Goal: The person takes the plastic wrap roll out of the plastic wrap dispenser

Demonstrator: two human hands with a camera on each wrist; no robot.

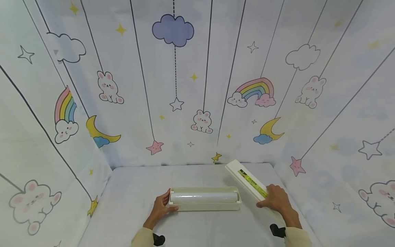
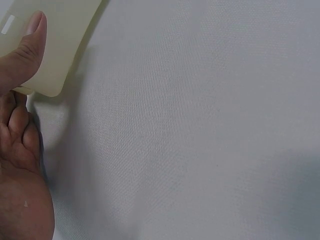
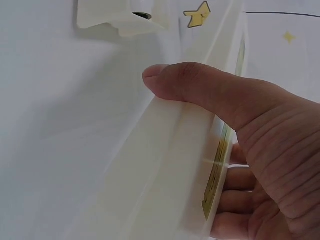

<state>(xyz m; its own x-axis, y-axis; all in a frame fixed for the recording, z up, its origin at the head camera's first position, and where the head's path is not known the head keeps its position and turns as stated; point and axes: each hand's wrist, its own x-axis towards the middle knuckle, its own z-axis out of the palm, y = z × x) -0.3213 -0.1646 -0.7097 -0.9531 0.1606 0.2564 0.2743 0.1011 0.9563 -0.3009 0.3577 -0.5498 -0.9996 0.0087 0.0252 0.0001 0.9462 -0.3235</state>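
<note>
A long cream plastic-wrap dispenser box (image 1: 205,207) lies lidless on the white surface, a shiny roll of clear wrap (image 1: 203,197) inside it. My left hand (image 1: 160,207) grips the box's left end, thumb along the front wall. In the left wrist view, that thumb (image 2: 31,47) presses the box's smooth side (image 2: 65,50), while the other fingers curl below its end. To the right, my right hand (image 1: 277,199) holds the long lid (image 1: 235,168), tilted diagonally beside the box. The lid bears a green-yellow label (image 1: 251,183); in the right wrist view, its hollow underside (image 3: 165,155) shows beneath the thumb.
White cloth (image 1: 135,181) covers the work surface. Printed fabric walls (image 1: 185,85) with clouds, bunnies and stars rise at the back and both sides. The lid's far end reaches close to the back wall. Dark heart shapes (image 1: 277,230) show by both sleeve cuffs.
</note>
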